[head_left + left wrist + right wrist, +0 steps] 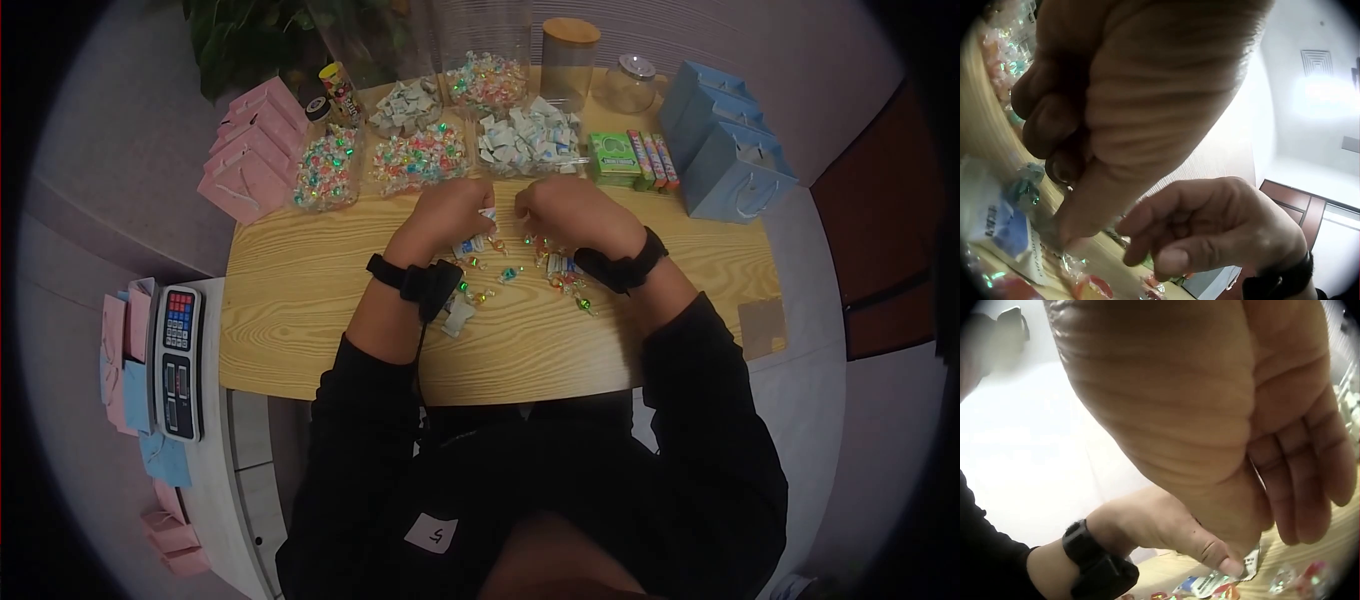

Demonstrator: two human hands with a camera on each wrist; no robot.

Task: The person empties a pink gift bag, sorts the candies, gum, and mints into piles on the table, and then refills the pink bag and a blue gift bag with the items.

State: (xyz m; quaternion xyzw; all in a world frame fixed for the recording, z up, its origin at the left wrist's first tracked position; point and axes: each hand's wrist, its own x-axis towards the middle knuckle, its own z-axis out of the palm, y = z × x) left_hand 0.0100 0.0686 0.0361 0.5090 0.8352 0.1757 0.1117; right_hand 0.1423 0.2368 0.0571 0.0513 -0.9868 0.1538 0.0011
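Observation:
In the head view my left hand point(450, 215) pinches a small white packet point(488, 214) between thumb and fingers, above the table. Its thumb presses over the packet point(1251, 561) in the right wrist view. My right hand point(578, 212) hovers just to the right, fingers loosely bent, with nothing seen between them. The left wrist view shows that right hand point(1210, 228) with thumb and fingertips apart. Below the hands lie loose wrapped candies point(511, 274) and white-and-blue packets point(468, 247) in two loose groups.
Clear bins of wrapped candies point(420, 155) and white packets point(530, 138) line the back. Pink bags point(245, 180) stand left, blue bags point(738, 170) right, near green boxes point(614, 158). A wooden-lidded jar point(570, 65) stands behind; a scale point(180, 365) is at left.

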